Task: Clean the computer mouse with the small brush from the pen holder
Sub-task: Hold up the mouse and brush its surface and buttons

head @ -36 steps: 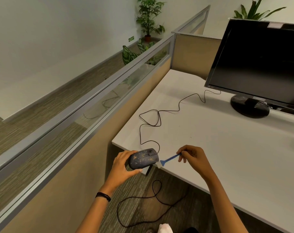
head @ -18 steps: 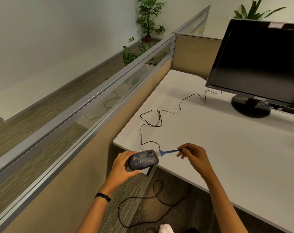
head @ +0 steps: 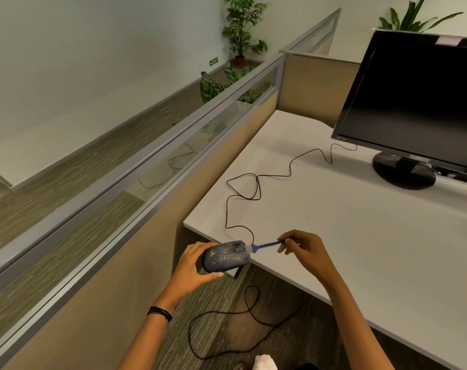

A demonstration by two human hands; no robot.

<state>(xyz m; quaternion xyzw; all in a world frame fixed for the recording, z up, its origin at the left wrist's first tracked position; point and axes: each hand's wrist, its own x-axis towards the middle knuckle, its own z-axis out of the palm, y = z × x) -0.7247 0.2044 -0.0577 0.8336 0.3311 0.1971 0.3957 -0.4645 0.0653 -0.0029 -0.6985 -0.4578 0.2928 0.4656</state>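
Observation:
A dark blue computer mouse (head: 225, 256) speckled with tan dust is held in the air just off the desk's near-left corner. My left hand (head: 192, 265) grips it from the rear and underside. My right hand (head: 304, 248) pinches the handle of a small blue brush (head: 264, 246), whose pale bristles touch the mouse's front right end. The mouse's black cable (head: 253, 188) snakes across the white desk (head: 360, 225) toward the monitor. No pen holder is in view.
A black monitor (head: 419, 102) on a round stand (head: 403, 173) sits at the desk's far right. A tan partition with a glass strip (head: 152, 166) runs along the left. Another black cable (head: 227, 321) loops on the carpet below. Potted plants stand beyond.
The brush has swung upward from the mouse's lower front edge to its front end, and its handle now lies nearly level. Both hands rose slightly.

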